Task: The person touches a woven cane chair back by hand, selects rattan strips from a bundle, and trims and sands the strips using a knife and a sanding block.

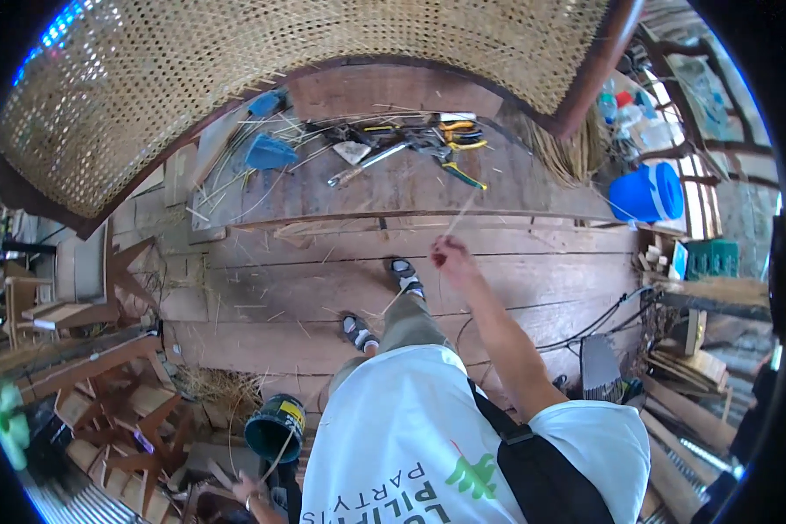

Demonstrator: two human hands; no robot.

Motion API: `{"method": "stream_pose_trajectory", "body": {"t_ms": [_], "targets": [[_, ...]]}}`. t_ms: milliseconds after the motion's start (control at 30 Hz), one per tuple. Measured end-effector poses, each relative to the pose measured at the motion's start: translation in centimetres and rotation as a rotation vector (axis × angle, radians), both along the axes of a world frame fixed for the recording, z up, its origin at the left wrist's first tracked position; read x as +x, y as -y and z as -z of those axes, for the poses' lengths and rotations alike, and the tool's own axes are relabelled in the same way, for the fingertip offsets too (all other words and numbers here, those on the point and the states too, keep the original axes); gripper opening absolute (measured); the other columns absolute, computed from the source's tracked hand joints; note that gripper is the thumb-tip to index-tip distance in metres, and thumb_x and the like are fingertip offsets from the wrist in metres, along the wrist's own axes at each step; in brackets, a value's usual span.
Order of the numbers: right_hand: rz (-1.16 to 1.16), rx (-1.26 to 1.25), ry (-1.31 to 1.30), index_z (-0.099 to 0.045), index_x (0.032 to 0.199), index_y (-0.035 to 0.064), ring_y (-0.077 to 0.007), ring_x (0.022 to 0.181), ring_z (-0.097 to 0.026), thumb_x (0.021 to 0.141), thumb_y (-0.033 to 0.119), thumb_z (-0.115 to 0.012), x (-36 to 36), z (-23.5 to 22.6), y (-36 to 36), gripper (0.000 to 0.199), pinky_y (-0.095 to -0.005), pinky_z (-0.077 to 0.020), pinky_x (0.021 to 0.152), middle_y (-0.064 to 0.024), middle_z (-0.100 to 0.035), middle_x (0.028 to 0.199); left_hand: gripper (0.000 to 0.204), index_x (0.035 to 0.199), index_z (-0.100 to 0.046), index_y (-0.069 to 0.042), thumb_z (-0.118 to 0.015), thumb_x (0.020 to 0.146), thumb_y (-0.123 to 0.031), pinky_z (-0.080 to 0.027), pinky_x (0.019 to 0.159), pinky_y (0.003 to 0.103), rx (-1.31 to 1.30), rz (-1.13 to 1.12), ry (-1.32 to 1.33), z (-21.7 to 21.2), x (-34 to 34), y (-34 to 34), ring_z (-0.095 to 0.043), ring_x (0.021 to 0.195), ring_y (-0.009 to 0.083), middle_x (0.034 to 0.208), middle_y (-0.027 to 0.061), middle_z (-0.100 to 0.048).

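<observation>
**Cane strand drawn taut under a woven panel**

Pale cane is the material in hand. The right hand [448,253], just right of centre, is closed in a pinch on a thin cane strand [463,212] that runs up toward one o'clock, over the wooden workbench [393,188]. The left hand [246,489], low at seven o'clock, is curled around another thin strip [281,450], beside a dark green bucket [275,426]. At twelve o'clock the woven cane panel [236,79] in its dark wooden frame arches over the bench. Pliers and cutters [450,140] lie on the bench at one o'clock, with a blue dustpan [269,153] at eleven. A blue barrel [646,192] stands at two o'clock. Two sandalled feet [382,301] rest on the plank floor [262,297].
</observation>
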State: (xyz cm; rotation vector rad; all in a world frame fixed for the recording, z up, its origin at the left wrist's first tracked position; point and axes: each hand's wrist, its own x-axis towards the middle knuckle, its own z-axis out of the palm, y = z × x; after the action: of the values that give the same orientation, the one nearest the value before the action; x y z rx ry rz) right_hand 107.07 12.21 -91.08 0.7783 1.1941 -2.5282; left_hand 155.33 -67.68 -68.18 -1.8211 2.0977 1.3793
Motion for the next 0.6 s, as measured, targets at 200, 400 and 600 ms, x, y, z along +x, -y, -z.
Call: {"method": "stream_pose_trajectory", "body": {"t_ms": [200,400,600], "targets": [[-0.704,0.225,-0.155,-0.087,0.131,0.0119,-0.0094,0.089,-0.069,0.130,0.026,-0.079,-1.1,-11.4,15.7,0.017,-0.0326,-0.0568,0.077,0.0001,-0.080,0.103,0.052,0.157,-0.084,0.007,-0.088,0.126,-0.034,-0.065,0.117,0.044,-0.072,0.536,-0.253,9.2,-21.8,-23.3,-0.084,0.126,0.0249,0.143,0.0135,-0.092],[-1.019,0.476,-0.602,-0.092,0.130,0.0080,-0.0036,0.086,-0.065,0.129,0.025,-0.080,-4.2,-19.2,17.7,0.021,-0.0291,-0.0540,0.076,0.0030,-0.079,0.097,0.034,0.141,-0.088,0.005,-0.082,0.129,-0.026,-0.066,0.107,0.037,0.147,0.620,-0.432,-4.6,-42.6,-42.8,-0.084,0.118,0.0168,0.125,0.0088,-0.093],[-1.226,0.383,-0.389,-0.095,0.135,0.0092,-0.0026,0.077,-0.061,0.128,0.026,-0.082,-10.4,-20.4,14.1,0.022,-0.0282,-0.0493,0.068,0.0089,-0.074,0.090,0.032,0.133,-0.090,0.002,-0.084,0.127,-0.029,-0.065,0.086,0.038,0.113,0.549,-0.616,-2.0,-46.5,-44.2,-0.079,0.096,0.0133,0.108,0.0067,-0.092]]}}
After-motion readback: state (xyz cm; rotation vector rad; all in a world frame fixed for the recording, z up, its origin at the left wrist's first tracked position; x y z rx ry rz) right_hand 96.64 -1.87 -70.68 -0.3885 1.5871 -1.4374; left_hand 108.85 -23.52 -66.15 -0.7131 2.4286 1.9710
